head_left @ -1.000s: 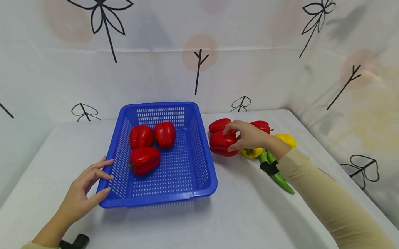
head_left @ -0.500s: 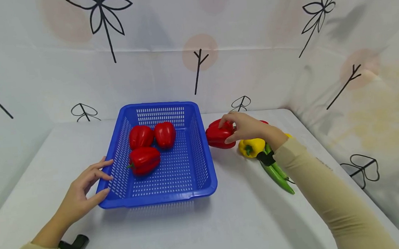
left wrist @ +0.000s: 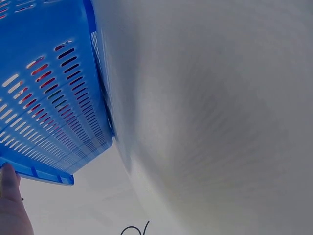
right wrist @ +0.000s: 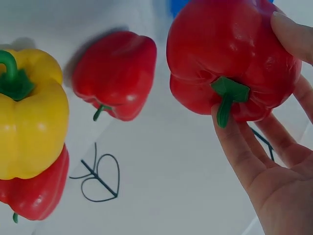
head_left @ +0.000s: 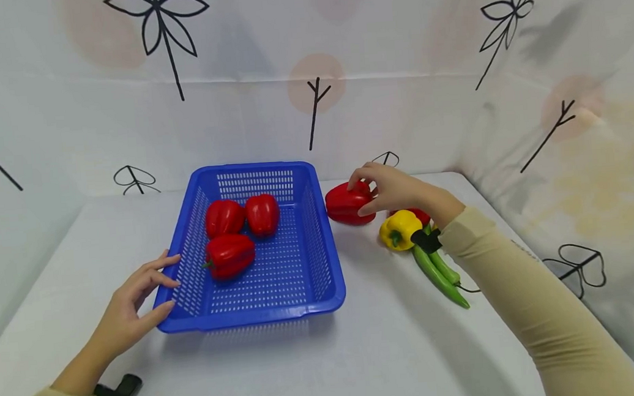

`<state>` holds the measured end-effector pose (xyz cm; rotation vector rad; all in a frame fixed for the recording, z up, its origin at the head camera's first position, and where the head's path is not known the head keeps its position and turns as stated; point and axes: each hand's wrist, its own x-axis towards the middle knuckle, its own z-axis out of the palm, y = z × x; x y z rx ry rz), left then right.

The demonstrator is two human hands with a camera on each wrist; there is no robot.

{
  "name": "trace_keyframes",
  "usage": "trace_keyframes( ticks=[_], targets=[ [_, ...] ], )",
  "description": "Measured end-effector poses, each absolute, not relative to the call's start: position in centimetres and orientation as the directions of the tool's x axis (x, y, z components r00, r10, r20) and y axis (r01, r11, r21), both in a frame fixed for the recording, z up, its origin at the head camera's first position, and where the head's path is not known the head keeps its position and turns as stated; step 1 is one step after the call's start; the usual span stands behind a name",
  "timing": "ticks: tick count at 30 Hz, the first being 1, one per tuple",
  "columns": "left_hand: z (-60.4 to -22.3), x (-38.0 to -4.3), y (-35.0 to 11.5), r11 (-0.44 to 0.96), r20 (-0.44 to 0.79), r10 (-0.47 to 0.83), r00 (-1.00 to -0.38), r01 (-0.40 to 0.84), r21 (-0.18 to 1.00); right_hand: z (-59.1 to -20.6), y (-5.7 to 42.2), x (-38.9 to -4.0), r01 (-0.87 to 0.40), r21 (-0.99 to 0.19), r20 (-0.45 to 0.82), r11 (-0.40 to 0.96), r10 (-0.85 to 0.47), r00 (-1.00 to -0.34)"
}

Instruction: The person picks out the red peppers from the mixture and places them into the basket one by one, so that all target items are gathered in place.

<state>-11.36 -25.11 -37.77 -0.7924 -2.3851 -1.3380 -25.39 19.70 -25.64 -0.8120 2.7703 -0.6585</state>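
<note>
My right hand (head_left: 393, 186) holds a red bell pepper (head_left: 346, 204) between thumb and fingers, raised beside the basket's right rim. In the right wrist view the held pepper (right wrist: 234, 54) shows its green stem, with fingers under it and the thumb on its side. My left hand (head_left: 126, 312) touches the left rim of a blue plastic basket (head_left: 253, 317) with its fingertips, fingers slightly bent. Three red bell peppers lie inside the basket, one of them the front pepper (head_left: 229, 255). The left wrist view shows the slotted outer wall (left wrist: 49, 98) and a finger (left wrist: 9, 186) at the rim.
On the table's right lie a yellow bell pepper (head_left: 399, 230), a red pepper (head_left: 418, 217) partly behind it, and long green chili peppers (head_left: 441, 278). Another red pepper (right wrist: 117, 73) rests below the held one. A patterned cloth (head_left: 267, 115) hangs behind the table.
My right hand has lifted the red bell pepper upward and slightly left, away from the others, uncovering the yellow pepper and more of the green chilies. The left hand and basket have stayed still.
</note>
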Motion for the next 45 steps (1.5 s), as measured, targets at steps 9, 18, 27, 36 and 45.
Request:
trace_keyframes(
  ticks=[9, 18, 27, 36, 45],
  targets=[
    [-37.7, -11.2, -25.0, 0.397, 0.506, 0.313, -0.804, 0.595, 0.699, -25.1, 19.4, -25.2, -0.503, -0.445, -0.003, 0.741, -0.563, -0.827],
    [-37.6, -11.4, -24.9, 0.416, 0.497, 0.321, -0.806, 0.591, 0.691, -24.8, 18.8, -25.2, -0.529, -0.472, 0.027, 0.705, -0.588, -0.808],
    [-37.6, -11.4, -24.9, 0.414, 0.501, 0.316, -0.806, 0.592, 0.692, -24.4, 17.7, -25.4, -0.527, -0.469, -0.006, 0.709, -0.600, -0.800],
    [-37.7, -11.4, -24.7, 0.417, 0.500, 0.300, -0.812, 0.583, 0.697, -23.7, 16.6, -25.5, -0.557, -0.485, -0.015, 0.674, -0.643, -0.765],
    [-37.8, -11.4, -24.7, 0.405, 0.508, 0.294, -0.809, 0.588, 0.701, -23.5, 15.2, -25.6, -0.585, -0.480, -0.024, 0.654, -0.676, -0.737]
  ],
)
